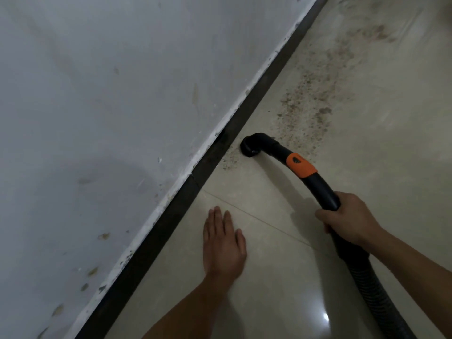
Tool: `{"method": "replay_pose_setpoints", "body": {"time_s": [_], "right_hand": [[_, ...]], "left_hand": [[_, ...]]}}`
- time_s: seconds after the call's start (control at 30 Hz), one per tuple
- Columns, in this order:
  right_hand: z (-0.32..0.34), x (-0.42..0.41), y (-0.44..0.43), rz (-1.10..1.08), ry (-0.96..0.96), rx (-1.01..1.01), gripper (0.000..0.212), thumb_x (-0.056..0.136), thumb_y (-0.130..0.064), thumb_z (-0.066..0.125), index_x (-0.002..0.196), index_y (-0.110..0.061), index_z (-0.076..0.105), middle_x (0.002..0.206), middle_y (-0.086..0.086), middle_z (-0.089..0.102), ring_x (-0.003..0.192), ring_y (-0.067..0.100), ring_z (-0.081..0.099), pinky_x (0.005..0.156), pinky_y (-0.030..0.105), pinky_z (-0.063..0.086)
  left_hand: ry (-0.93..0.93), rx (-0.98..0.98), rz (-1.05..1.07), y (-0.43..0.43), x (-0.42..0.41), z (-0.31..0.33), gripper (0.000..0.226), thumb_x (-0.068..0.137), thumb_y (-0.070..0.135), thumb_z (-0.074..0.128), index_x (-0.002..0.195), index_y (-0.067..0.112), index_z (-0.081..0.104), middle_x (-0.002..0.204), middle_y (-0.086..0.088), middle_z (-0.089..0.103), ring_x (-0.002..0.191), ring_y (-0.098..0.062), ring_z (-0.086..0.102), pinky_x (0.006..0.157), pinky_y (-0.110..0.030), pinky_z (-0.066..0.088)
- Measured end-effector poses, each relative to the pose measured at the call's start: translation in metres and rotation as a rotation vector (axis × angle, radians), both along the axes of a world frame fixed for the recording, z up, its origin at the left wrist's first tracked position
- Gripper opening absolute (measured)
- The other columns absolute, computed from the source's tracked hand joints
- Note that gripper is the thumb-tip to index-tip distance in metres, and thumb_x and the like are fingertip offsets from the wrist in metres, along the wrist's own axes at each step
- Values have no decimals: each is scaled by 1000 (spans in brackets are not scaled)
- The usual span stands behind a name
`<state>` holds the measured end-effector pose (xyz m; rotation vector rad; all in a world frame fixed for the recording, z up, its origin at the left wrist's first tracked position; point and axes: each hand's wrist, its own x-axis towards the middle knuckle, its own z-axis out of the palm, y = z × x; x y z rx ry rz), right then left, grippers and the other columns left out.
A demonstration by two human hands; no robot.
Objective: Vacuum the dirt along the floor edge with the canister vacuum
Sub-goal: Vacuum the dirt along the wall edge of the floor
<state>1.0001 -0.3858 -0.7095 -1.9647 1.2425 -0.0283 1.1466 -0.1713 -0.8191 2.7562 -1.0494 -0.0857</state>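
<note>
My right hand grips the curved black handle of the vacuum hose, just below its orange band. The black nozzle end points down onto the tiles beside a small patch of dirt at the dark baseboard. A long brown streak of dirt runs from the nozzle up along the floor toward the far right. My left hand lies flat, fingers straight, over the clean tile near the baseboard. The ribbed hose trails off to the lower right. The canister is out of view.
A grey-white wall with stains fills the left side, meeting the beige tiled floor at the dark baseboard that runs diagonally. A bright light reflection sits on the tile at the lower right.
</note>
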Motion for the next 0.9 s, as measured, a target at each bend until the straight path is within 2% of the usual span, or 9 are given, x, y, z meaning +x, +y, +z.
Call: {"method": "replay_pose_setpoints", "body": {"time_s": [0.17, 0.27, 0.33, 0.47, 0.6, 0.67, 0.77, 0.9], "right_hand": [[-2, 35, -2, 4, -60, 97, 13, 77, -12, 71, 80, -8, 60, 58, 10, 68, 49, 22, 65, 52, 28, 49], [-1, 22, -2, 89, -44, 124, 12, 77, -9, 72, 79, -7, 59, 54, 9, 67, 48, 23, 65, 53, 28, 48], [2, 9, -2, 120, -12, 101, 13, 78, -9, 72, 78, -10, 59, 54, 9, 67, 47, 22, 65, 53, 29, 48], [7, -6, -1, 16, 17, -23, 13, 76, -14, 73, 79, -16, 60, 53, 5, 67, 52, 23, 67, 56, 32, 51], [13, -13, 12, 158, 122, -66, 18, 71, -22, 75, 79, -20, 59, 53, 2, 67, 48, 15, 66, 59, 38, 57], [16, -13, 13, 162, 132, -75, 18, 71, -23, 74, 80, -22, 58, 55, 1, 67, 49, 15, 66, 61, 39, 57], [15, -2, 21, 102, 109, -109, 19, 72, -26, 73, 83, -20, 58, 60, 0, 67, 57, 20, 67, 64, 37, 57], [13, 5, 34, 244, 141, -68, 19, 71, -28, 72, 82, -23, 57, 65, -2, 65, 58, 17, 65, 58, 31, 53]], "left_hand": [[10, 20, -1, 1, -1, 2, 59, 95, 40, 30, 142, 7, 46, 153, -16, 35, 144, -27, 27, 117, -40, 22], [0, 18, -2, 1, 1, 2, 59, 95, 39, 31, 140, 7, 47, 151, -16, 38, 142, -28, 30, 115, -38, 17], [2, 11, 0, 0, 2, 2, 58, 94, 39, 32, 139, 6, 49, 150, -17, 40, 141, -29, 33, 114, -39, 18], [1, 5, -3, 1, 1, 0, 58, 94, 38, 31, 139, 6, 49, 150, -17, 39, 142, -29, 31, 115, -40, 21], [-3, -1, 10, 2, 1, 0, 58, 95, 39, 30, 141, 7, 46, 153, -15, 35, 144, -26, 26, 117, -40, 22], [-1, 10, 11, 2, 1, 1, 58, 95, 39, 30, 141, 7, 46, 152, -16, 35, 144, -27, 27, 117, -39, 21], [-18, 10, 6, 1, 1, 0, 58, 95, 38, 31, 140, 6, 48, 152, -16, 36, 143, -28, 29, 116, -37, 16], [9, 7, 9, 2, 0, 1, 60, 96, 40, 26, 144, 8, 42, 155, -14, 31, 146, -25, 22, 119, -38, 17]]}}
